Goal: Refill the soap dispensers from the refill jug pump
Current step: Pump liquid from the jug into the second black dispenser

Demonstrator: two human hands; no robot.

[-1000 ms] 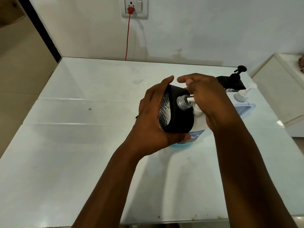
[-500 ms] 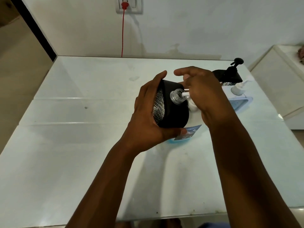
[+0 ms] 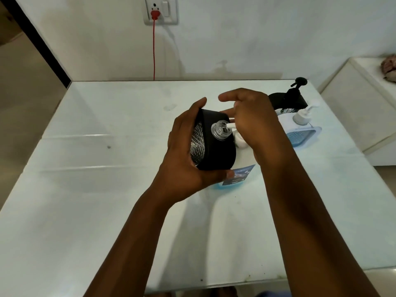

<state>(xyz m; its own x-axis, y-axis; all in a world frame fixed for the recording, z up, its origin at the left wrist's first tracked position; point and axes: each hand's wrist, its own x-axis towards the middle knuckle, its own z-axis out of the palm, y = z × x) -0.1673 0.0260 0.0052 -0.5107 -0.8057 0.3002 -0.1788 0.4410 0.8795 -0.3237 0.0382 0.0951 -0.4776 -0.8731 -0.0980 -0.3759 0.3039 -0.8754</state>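
Note:
My left hand (image 3: pixel 184 159) grips a black soap dispenser (image 3: pixel 216 153) with a clear patterned side, tilted so its open clear neck (image 3: pixel 220 130) meets the white pump spout (image 3: pixel 231 126) of the refill jug. My right hand (image 3: pixel 255 123) rests on top of the jug's pump head, fingers curled over it. The refill jug (image 3: pixel 240 174), white with a blue label and blue liquid, stands on the table mostly hidden behind the dispenser and my hands. A second black dispenser (image 3: pixel 293 99) with its pump fitted stands at the back right.
A blue and white dispenser (image 3: pixel 304 129) with a white pump stands right of my right hand. The white table (image 3: pixel 96 189) ends at a wall with a socket and red cord (image 3: pixel 153 50). A white cabinet (image 3: pixel 360 108) is at the right.
The dispenser and both hands keep their pose at the jug; only the camera view has shifted slightly.

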